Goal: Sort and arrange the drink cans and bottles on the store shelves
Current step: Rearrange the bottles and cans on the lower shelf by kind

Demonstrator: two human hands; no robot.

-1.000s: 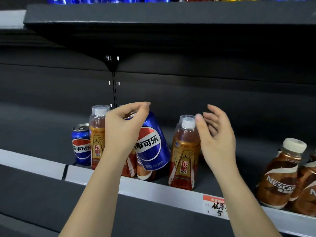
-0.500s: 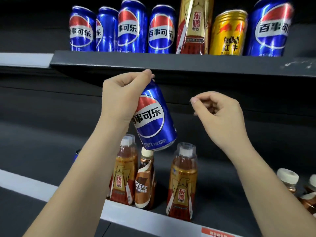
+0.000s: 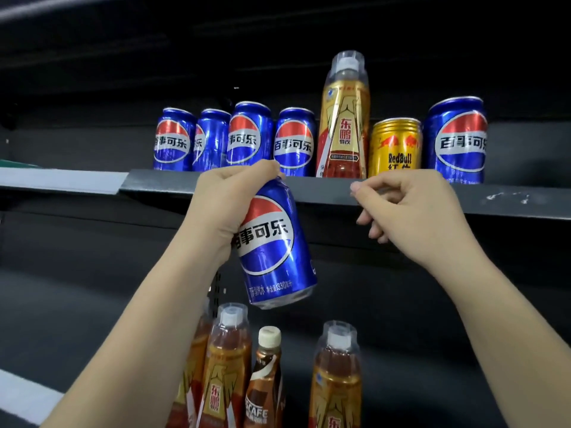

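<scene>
The left hand (image 3: 227, 208) grips a tilted Pepsi can (image 3: 275, 242) just below the upper shelf (image 3: 309, 188) front edge; the right hand (image 3: 411, 214) is curled, seemingly empty. Level the can, clear the lip, then set it beside the Pepsi row (image 3: 234, 139).

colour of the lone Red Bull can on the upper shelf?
Gold, with red bulls and red lettering: the Red Bull can. Only the head view shows it.

The left hand (image 3: 227, 208) covered the held Pepsi can's (image 3: 275, 248) top. At six o'clock, the frame's bottom edge cut off the lower-shelf bottles (image 3: 335, 384); the second Pepsi can (image 3: 210, 140) stood half-hidden.
</scene>
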